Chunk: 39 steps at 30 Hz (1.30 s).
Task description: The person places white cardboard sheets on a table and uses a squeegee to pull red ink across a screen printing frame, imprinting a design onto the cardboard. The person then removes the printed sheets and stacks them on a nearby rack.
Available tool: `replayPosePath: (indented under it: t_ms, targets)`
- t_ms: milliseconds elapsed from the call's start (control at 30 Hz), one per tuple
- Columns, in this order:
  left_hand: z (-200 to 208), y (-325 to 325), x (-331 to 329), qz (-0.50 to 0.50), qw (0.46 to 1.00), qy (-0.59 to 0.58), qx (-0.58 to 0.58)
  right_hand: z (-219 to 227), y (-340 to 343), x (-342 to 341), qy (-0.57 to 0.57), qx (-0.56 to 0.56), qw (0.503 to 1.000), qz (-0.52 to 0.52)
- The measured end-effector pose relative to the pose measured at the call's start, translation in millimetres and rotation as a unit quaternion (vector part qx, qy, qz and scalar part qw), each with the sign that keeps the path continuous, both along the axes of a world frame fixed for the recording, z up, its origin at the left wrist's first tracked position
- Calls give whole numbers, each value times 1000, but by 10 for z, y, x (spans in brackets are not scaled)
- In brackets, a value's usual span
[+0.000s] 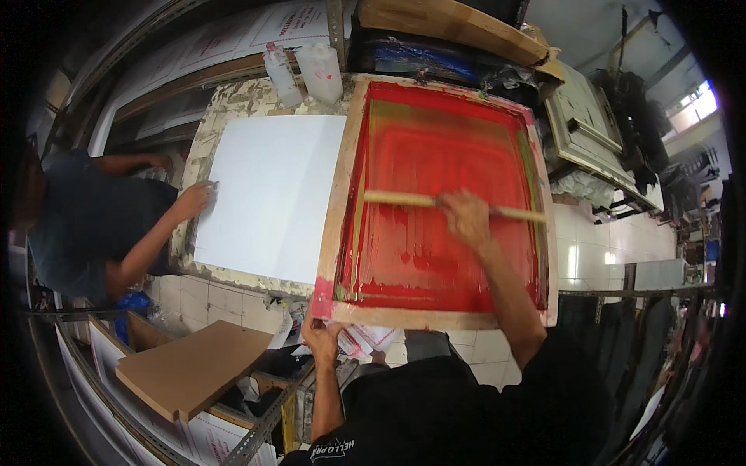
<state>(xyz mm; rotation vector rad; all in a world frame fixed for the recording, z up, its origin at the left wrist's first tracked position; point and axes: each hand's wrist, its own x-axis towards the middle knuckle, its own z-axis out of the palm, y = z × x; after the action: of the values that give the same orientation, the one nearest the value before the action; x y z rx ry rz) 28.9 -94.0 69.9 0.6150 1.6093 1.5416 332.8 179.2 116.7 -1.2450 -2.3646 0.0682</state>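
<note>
A wooden-framed printing screen (435,318) covered in wet red ink (412,272) lies in front of me. My right hand (468,220) is closed around the middle of a long wooden squeegee (396,199), which spans most of the screen's width. At the near left corner of the frame, my left hand (321,343) grips the wood from below. A large white sheet (268,194) lies flat on the worn table (241,101) to the left of the screen. Another person's hand (196,199) touches that sheet's left edge.
A co-worker (101,217) in a dark shirt is at the left. Two whitish plastic bottles (319,74) stand behind the sheet. Brown board (194,369) rests on a metal rack at lower left. A long cardboard piece (458,29) and dark wrapped items lie beyond the screen.
</note>
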Motion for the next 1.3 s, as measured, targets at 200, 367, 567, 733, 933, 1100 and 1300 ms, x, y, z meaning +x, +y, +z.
replayPosePath:
  t_ms: [200,367,567,733,933,1100,1300]
  targets:
    - [-46,24,-9,-24,999,14,29,452,-1656,-33,22,-97,994,36]
    - [-330,-15,-69,-56,996,1,65,482,-1490,64,44,-153,987,6]
    - [-628,1,-117,-41,971,234,39,110,-1390,30,22,-262,962,70]
    - [-694,-14,-144,-38,949,313,21,-158,-1637,-68,-143,-213,966,-34]
    - [-752,-39,-168,-50,943,328,3,-488,-1187,-80,-72,-139,986,-58]
    - [-791,-75,-158,-37,947,318,-15,-655,-199,-25,-67,-69,992,-82]
    - [-764,-64,-150,-29,949,314,-24,-745,1011,-32,-52,-21,994,-89]
